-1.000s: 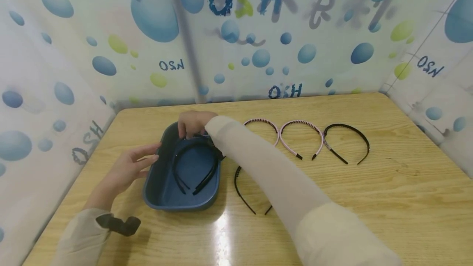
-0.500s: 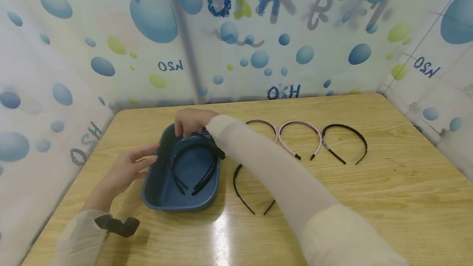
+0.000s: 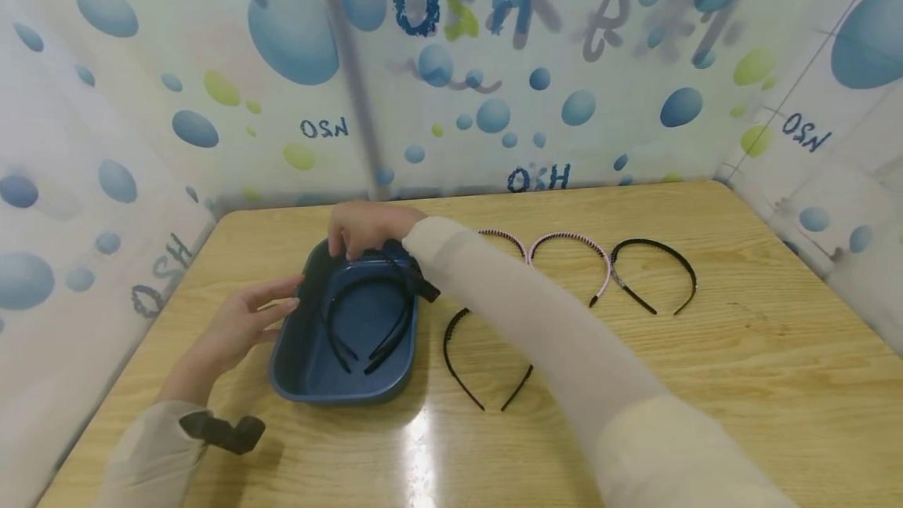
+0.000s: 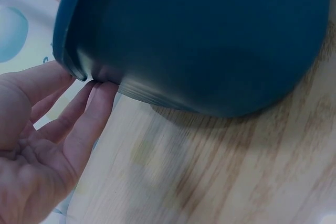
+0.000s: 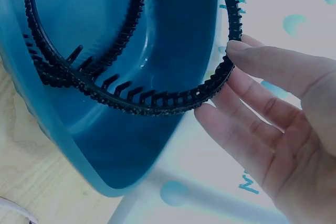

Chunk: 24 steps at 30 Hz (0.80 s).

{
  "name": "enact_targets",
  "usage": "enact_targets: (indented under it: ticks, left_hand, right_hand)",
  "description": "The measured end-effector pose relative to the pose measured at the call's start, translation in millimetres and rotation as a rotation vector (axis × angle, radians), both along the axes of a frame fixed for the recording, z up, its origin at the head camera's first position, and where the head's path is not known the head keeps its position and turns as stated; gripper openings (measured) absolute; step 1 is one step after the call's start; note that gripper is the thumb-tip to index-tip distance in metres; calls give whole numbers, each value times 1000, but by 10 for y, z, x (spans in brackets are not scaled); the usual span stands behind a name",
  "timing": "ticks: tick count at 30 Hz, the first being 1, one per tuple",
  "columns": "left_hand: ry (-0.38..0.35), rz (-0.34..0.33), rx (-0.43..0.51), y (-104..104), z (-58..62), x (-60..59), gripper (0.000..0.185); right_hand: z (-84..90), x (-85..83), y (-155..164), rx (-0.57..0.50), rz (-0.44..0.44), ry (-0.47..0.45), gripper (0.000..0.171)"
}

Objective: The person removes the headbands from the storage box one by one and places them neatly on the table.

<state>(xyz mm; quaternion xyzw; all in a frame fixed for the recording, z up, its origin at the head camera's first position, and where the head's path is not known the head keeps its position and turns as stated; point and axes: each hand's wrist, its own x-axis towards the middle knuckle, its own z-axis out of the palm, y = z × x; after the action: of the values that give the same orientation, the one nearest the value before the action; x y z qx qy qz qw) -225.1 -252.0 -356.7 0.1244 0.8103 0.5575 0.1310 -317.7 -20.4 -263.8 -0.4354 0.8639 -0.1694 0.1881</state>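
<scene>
Head view: blue basin (image 3: 296, 371) on the wooden table (image 3: 705, 382), left of centre, with two black toothed headbands (image 3: 367, 320) lying inside, arches toward the far rim, ends toward the near wall. Right hand (image 3: 367, 230) reached across to the basin's far rim, fingers draped over the arch of a headband there. Right wrist view: fingers (image 5: 262, 108) nearly straight, fingertips touching the outer edge of the black toothed headband (image 5: 157, 100), not curled round it; thumb out of sight, so a pinch cannot be ruled out from here. Left hand (image 3: 243, 324) at the basin's left side, palm turned inward, fingers extended. Left wrist view: fingertips (image 4: 97, 100) pressed against the outer wall of the basin (image 4: 210, 40) just under its rim, hand spread rather than closed. Elsewhere on the table, to the right of the basin: one thin black headband (image 3: 480, 359) lying just beside it, partly crossed by the right sleeve (image 3: 536, 328); farther back, two pink headbands (image 3: 571, 245) side by side and a black headband (image 3: 656, 269) at the right end of that row. Bubble-printed sheeting (image 3: 564, 61) standing round three sides of the table.
</scene>
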Motion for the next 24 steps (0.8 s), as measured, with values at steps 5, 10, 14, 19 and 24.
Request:
enact_targets:
  ticks: [5, 10, 14, 19, 24]
  left_hand:
    - [10, 5, -9, -5, -2, 2, 52]
    - [15, 6, -5, -7, -14, 3, 51]
    - [19, 12, -10, -6, -15, 19, 51]
    - [22, 13, -4, -2, -5, 27, 50]
    - [20, 10, -14, 8, -3, 17, 51]
  right_hand:
    - [79, 8, 40, -7, 35, 40, 30]
    - [184, 12, 107, -14, 13, 61, 28]
    - [263, 20, 172, -34, 38, 88, 27]
    - [339, 37, 240, -67, 65, 114, 26]
    - [402, 70, 299, -82, 68, 127, 27]
